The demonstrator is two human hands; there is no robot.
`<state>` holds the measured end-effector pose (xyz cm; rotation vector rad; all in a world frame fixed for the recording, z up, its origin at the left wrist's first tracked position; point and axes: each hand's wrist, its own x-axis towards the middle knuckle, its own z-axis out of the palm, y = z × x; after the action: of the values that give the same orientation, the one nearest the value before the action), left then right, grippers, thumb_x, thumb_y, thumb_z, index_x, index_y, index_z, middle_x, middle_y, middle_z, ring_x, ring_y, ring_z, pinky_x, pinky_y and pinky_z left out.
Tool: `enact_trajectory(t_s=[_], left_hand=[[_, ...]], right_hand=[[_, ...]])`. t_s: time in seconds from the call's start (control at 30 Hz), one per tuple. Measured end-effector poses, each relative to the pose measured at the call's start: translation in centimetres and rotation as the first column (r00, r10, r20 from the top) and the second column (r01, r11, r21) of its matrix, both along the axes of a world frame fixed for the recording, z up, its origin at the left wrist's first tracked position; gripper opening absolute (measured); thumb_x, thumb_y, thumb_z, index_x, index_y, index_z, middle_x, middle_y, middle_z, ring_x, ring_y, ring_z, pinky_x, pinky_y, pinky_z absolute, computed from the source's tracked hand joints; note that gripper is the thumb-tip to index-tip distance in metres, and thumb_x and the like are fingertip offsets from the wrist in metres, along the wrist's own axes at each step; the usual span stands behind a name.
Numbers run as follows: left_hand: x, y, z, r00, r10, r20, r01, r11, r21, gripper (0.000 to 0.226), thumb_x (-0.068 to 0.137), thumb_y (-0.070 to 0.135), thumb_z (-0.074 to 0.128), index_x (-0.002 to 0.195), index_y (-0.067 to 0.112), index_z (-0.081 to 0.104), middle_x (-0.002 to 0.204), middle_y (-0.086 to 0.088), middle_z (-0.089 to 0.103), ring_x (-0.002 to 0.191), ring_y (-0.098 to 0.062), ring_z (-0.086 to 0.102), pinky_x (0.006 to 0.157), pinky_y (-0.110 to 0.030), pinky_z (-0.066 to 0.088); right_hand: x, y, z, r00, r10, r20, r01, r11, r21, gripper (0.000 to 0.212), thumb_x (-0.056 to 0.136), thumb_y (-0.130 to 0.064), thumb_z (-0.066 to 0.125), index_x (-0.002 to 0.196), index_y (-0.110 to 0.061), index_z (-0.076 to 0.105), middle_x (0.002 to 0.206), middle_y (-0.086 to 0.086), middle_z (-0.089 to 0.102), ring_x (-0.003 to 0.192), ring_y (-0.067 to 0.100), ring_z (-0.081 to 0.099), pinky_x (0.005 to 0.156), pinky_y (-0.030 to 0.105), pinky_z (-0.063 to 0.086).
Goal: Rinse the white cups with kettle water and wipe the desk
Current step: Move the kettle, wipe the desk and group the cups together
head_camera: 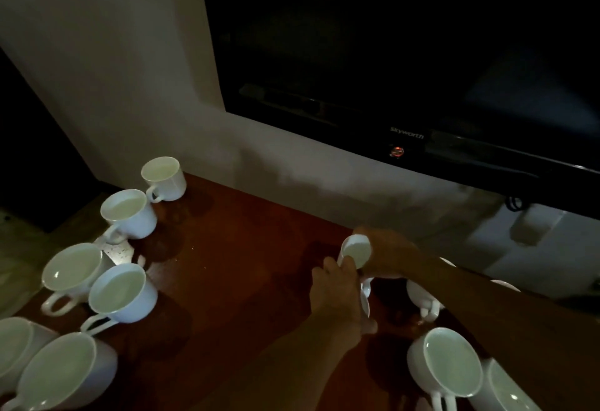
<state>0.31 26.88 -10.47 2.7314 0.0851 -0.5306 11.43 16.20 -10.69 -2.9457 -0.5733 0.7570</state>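
Note:
Several white cups stand on the dark red-brown desk (pixel 233 267). My right hand (pixel 389 256) reaches in from the right and grips a white cup (pixel 355 250), which is tilted with its mouth toward me. Just below it my left hand (pixel 337 293) wraps round a second white cup (pixel 366 297); only that cup's handle and a strip of its rim show past my fingers. The two held cups are close together, one above the other. No kettle or cloth is in view.
Upright cups line the desk's left edge, among them a back cup (pixel 164 178) and a front cup (pixel 121 293). More cups sit at the right (pixel 444 365). A dark television (pixel 406 69) hangs on the white wall behind. The room is dim.

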Motion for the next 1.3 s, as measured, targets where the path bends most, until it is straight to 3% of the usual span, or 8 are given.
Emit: enact_trajectory(t_s=[0.13,0.33,0.5,0.63,0.73,0.97,1.17,1.3], left_hand=[[-1.0,-1.6,-0.6,0.998,0.064,-0.009,-0.065,0.996,-0.068,0.096,0.072,0.046,0.085,0.143,0.021,0.026,0.138,-0.011,0.037,0.125,-0.029,0.041,0.100,-0.039,0.044],[-1.6,-2.8,-1.3,0.993,0.120,-0.004,-0.119,0.978,-0.170,0.100,0.072,0.048,0.084,0.148,0.022,0.023,0.142,-0.009,0.035,0.128,-0.029,0.039,0.103,-0.039,0.043],[-2.1,-2.4,-1.6,0.985,0.174,0.020,-0.166,0.965,-0.202,0.096,0.074,0.052,0.081,0.146,0.022,0.025,0.140,-0.006,0.035,0.127,-0.027,0.040,0.101,-0.037,0.045],[-2.5,-1.5,-0.7,0.987,0.158,0.035,-0.147,0.967,-0.209,0.095,0.075,0.057,0.078,0.145,0.019,0.027,0.141,-0.005,0.033,0.128,-0.027,0.038,0.104,-0.038,0.043],[-2.0,0.5,1.3,0.989,0.123,0.087,-0.110,0.983,-0.147,0.092,0.076,0.062,0.072,0.144,0.018,0.029,0.139,-0.007,0.034,0.127,-0.028,0.038,0.100,-0.039,0.042],[-0.4,13.3,6.5,0.966,0.088,0.242,-0.125,0.982,0.139,0.085,0.084,0.065,0.065,0.142,0.012,0.034,0.139,-0.012,0.034,0.125,-0.031,0.040,0.095,-0.043,0.046],[-1.2,25.0,6.3,0.956,0.190,0.223,-0.234,0.952,0.196,0.084,0.082,0.062,0.069,0.141,0.014,0.033,0.142,-0.012,0.035,0.129,-0.033,0.040,0.094,-0.049,0.052],[-2.3,32.0,5.1,0.932,0.269,0.242,-0.317,0.930,0.188,0.080,0.078,0.059,0.075,0.136,0.018,0.040,0.130,-0.006,0.043,0.121,-0.028,0.048,0.091,-0.052,0.054]], right_hand=[[-0.5,-1.1,-0.4,0.999,-0.042,-0.023,0.042,0.999,-0.010,0.068,0.074,-0.045,0.081,0.132,-0.021,0.054,0.124,0.001,0.062,0.116,0.025,0.060,0.096,0.038,0.051],[4.1,-4.7,-8.8,0.998,-0.064,-0.006,0.064,0.998,0.006,0.095,0.041,-0.079,0.064,0.126,-0.038,0.052,0.124,-0.009,0.064,0.110,0.019,0.062,0.092,0.042,0.055],[0.5,-2.6,-2.7,0.997,-0.073,0.029,0.071,0.997,0.044,0.116,0.056,-0.073,0.081,0.152,-0.030,0.032,0.155,0.000,0.040,0.143,0.028,0.038,0.113,0.045,0.038],[-0.1,-1.0,0.4,0.998,-0.053,0.016,0.052,0.997,0.055,0.108,0.069,-0.058,0.084,0.156,-0.026,0.028,0.161,0.003,0.032,0.147,0.027,0.031,0.118,0.041,0.031],[0.3,1.2,3.3,0.999,-0.031,0.008,0.031,0.998,0.054,0.114,0.072,-0.062,0.082,0.160,-0.026,0.019,0.166,0.001,0.020,0.152,0.027,0.021,0.120,0.041,0.024],[0.7,12.1,5.6,1.000,-0.021,0.022,0.017,0.988,0.156,0.112,0.072,-0.060,0.082,0.159,-0.023,0.022,0.163,0.005,0.029,0.147,0.026,0.033,0.117,0.041,0.034],[0.1,22.7,5.7,1.000,0.006,0.001,-0.006,0.977,0.213,0.107,0.076,-0.057,0.080,0.159,-0.025,0.020,0.163,0.001,0.029,0.146,0.025,0.035,0.112,0.039,0.038],[-0.5,28.6,4.9,0.998,0.009,-0.055,0.006,0.965,0.263,0.101,0.078,-0.052,0.081,0.157,-0.025,0.026,0.160,0.001,0.036,0.142,0.022,0.040,0.109,0.037,0.041]])
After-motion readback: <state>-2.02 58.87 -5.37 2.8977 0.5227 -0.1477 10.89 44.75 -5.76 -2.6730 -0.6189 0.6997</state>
